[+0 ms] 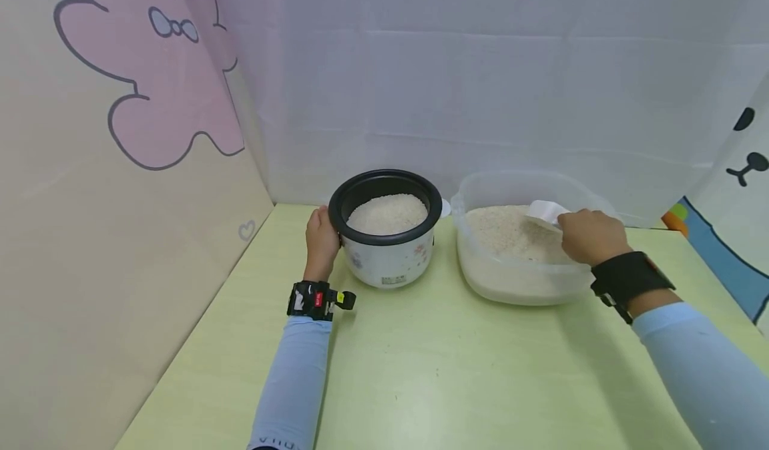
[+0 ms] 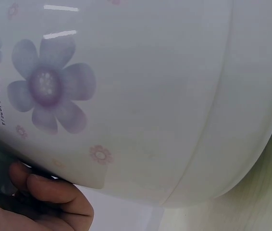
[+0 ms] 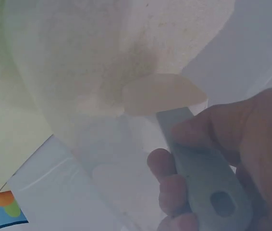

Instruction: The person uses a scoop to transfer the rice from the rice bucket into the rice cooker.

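Note:
A rice cooker (image 1: 389, 263) with a black rim and printed flowers stands at the back of the table, lidless, with white rice (image 1: 389, 215) inside. At its left side my left hand (image 1: 322, 240) grips it; in the left wrist view the fingers (image 2: 59, 192) curl at a dark part on the cooker's side, mostly hidden. My right hand (image 1: 591, 236) holds a white scoop (image 1: 545, 212) by its handle, above the rice (image 1: 510, 230) in a translucent plastic tub (image 1: 517, 288). In the right wrist view thumb and fingers wrap the flat scoop handle (image 3: 208, 178), which has a hole near its end.
The tub stands just right of the cooker, both near a white curtain (image 1: 468, 103) at the table's back edge. A wall with a pink cartoon figure (image 1: 168, 96) borders the pale green table (image 1: 420, 376) on the left.

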Tool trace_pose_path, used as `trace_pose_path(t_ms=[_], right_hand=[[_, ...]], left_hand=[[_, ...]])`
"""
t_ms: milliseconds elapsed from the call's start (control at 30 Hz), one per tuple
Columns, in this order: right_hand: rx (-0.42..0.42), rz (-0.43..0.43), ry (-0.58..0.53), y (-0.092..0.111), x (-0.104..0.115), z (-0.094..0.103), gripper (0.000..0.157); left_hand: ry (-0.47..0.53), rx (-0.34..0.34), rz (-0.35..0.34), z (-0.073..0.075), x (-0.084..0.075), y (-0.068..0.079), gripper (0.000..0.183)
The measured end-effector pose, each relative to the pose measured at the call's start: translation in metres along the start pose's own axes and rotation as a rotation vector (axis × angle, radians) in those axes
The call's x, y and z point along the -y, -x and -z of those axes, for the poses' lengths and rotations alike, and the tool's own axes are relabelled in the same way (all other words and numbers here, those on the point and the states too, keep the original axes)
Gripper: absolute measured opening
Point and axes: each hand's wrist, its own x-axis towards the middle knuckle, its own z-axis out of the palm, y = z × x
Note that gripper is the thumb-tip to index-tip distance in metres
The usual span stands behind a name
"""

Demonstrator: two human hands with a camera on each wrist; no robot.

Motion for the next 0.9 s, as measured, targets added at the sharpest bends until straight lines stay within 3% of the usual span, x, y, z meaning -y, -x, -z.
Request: trace_pose_path(t_ms=[167,400,700,900], right_hand=[[0.022,-0.018,0.014,-0.001,-0.003,-0.001,0.019],[0.092,-0.06,0.033,-0.002,0.004,0.014,0.016],[0.164,-0.041,0.051,-0.003,0.012,0.022,0.033],[0.222,-0.018,0.004,-0.003,0.007,0.024,0.017]], left_hand=[[-0.003,-0.005,-0.022,0.0,0.0,0.001,0.038],[0.01,0.0,-0.018,0.001,-0.003,0.001,0.039],[0.003,-0.001,0.003,0.0,0.001,0.001,0.041],[-0.006,-0.002,-0.017,-0.002,0.002,0.001,0.041]])
